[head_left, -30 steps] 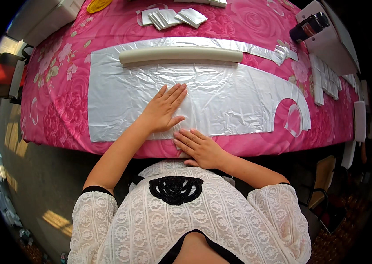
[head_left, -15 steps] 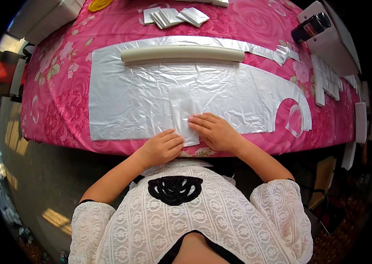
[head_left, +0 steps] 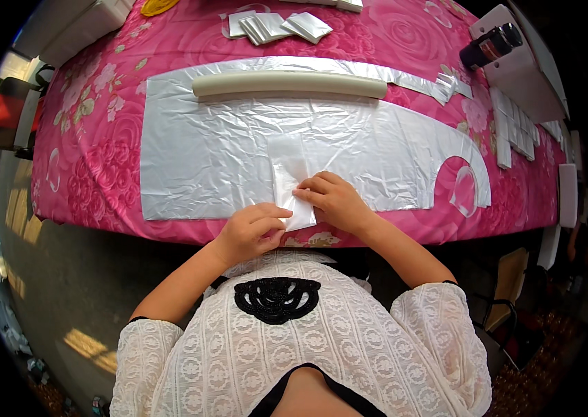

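Folded plastic strip: pale, silvery-white piece [head_left: 288, 170], lying lengthwise toward the wearer on the sheet, its near end reaching the table's front edge.
Left hand: [head_left: 252, 228] fingers bent, fingertips at the strip's near left side.
Right hand: [head_left: 337, 200] fingers bunched and curved, tips on the strip's middle, farther from the wearer than the left.
Grip: both hands touch the plastic; I cannot tell whether either pinches it or merely presses, as the thumbs are poorly seen.
Silver sheet: [head_left: 203, 153] spread flat beneath the strip, wrinkled, with a curved cut-out at its right end.
Tube: cream-coloured [head_left: 290, 85], resting across the sheet's far part (well apart from both hands).
Tablecloth: pink, rose-patterned [head_left: 85, 177], under everything named above.
Far side: folded silver packets [head_left: 266, 29], overlapping.
Right side: dark flask [head_left: 490, 46] beside a white box [head_left: 530, 80]; folded white strips [head_left: 514, 128] nearer the wearer.
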`<state>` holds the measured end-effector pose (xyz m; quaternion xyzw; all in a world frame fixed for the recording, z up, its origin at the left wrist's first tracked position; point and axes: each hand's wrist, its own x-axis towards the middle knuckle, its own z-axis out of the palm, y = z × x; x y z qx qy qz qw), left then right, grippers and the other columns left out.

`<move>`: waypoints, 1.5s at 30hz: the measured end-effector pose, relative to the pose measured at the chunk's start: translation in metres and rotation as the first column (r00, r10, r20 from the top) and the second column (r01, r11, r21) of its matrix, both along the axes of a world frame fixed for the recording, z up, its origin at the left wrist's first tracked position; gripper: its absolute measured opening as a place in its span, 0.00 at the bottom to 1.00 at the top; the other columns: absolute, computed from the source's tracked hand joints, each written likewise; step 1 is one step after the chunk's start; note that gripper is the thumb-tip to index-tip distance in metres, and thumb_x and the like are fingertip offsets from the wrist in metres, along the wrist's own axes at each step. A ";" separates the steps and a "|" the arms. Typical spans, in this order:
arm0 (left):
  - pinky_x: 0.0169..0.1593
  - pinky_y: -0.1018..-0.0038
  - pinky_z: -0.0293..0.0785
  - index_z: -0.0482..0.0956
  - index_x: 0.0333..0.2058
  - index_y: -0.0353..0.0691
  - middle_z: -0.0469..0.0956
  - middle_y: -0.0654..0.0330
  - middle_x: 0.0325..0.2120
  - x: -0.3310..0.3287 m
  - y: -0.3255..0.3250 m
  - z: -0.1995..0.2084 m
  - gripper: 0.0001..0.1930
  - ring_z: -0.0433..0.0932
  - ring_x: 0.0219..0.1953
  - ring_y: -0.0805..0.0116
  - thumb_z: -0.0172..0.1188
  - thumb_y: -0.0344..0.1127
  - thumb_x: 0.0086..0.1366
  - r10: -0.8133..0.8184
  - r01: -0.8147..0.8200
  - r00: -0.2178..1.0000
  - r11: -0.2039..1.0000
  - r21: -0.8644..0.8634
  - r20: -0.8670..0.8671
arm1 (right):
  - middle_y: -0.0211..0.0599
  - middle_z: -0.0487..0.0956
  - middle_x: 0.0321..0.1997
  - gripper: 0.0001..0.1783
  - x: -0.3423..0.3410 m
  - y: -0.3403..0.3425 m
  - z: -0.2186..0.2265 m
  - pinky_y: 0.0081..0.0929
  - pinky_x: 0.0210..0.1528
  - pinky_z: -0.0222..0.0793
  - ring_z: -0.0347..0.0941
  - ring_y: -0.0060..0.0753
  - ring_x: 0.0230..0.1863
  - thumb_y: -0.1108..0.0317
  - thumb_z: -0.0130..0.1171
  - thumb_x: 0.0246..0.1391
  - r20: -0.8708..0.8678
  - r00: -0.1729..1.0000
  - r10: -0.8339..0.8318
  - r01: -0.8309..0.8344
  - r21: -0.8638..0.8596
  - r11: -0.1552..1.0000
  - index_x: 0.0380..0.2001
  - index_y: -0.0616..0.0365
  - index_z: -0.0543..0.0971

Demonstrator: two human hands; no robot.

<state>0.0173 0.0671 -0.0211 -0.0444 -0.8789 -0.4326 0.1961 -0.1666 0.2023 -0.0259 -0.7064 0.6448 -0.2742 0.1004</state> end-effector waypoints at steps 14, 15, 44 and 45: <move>0.39 0.70 0.71 0.68 0.48 0.32 0.78 0.53 0.30 -0.024 -0.004 -0.010 0.22 0.76 0.34 0.58 0.57 0.28 0.52 0.338 -0.340 0.917 0.940 -0.027 0.214 | 0.39 0.78 0.24 0.08 -0.004 -0.016 0.002 0.31 0.30 0.68 0.74 0.40 0.26 0.69 0.56 0.45 0.341 0.849 -0.403 0.327 0.260 0.908 0.30 0.56 0.80; 0.35 0.71 0.71 0.68 0.48 0.31 0.78 0.53 0.27 -0.031 -0.001 -0.007 0.22 0.76 0.29 0.58 0.57 0.28 0.53 0.405 -0.437 0.867 0.898 0.049 0.291 | 0.41 0.77 0.22 0.08 -0.002 -0.023 0.010 0.31 0.29 0.68 0.73 0.41 0.25 0.67 0.55 0.46 0.352 0.796 -0.492 0.374 0.352 0.858 0.29 0.56 0.80; 0.65 0.57 0.29 0.39 0.62 0.32 0.38 0.48 0.64 -0.059 0.003 -0.028 0.52 0.34 0.67 0.57 0.54 0.62 0.51 0.368 -0.216 0.876 0.878 -0.428 0.311 | 0.41 0.77 0.32 0.20 -0.008 -0.033 0.043 0.33 0.36 0.69 0.74 0.41 0.34 0.64 0.65 0.36 -0.323 0.849 -0.419 0.529 0.490 0.693 0.35 0.61 0.75; 0.65 0.57 0.29 0.39 0.62 0.32 0.37 0.47 0.64 -0.056 0.002 -0.027 0.51 0.34 0.67 0.56 0.55 0.60 0.52 0.368 -0.246 0.887 0.887 -0.391 0.278 | 0.41 0.77 0.35 0.21 -0.008 -0.035 0.043 0.33 0.38 0.68 0.73 0.40 0.36 0.64 0.64 0.37 -0.269 0.876 -0.401 0.480 0.392 0.785 0.37 0.60 0.74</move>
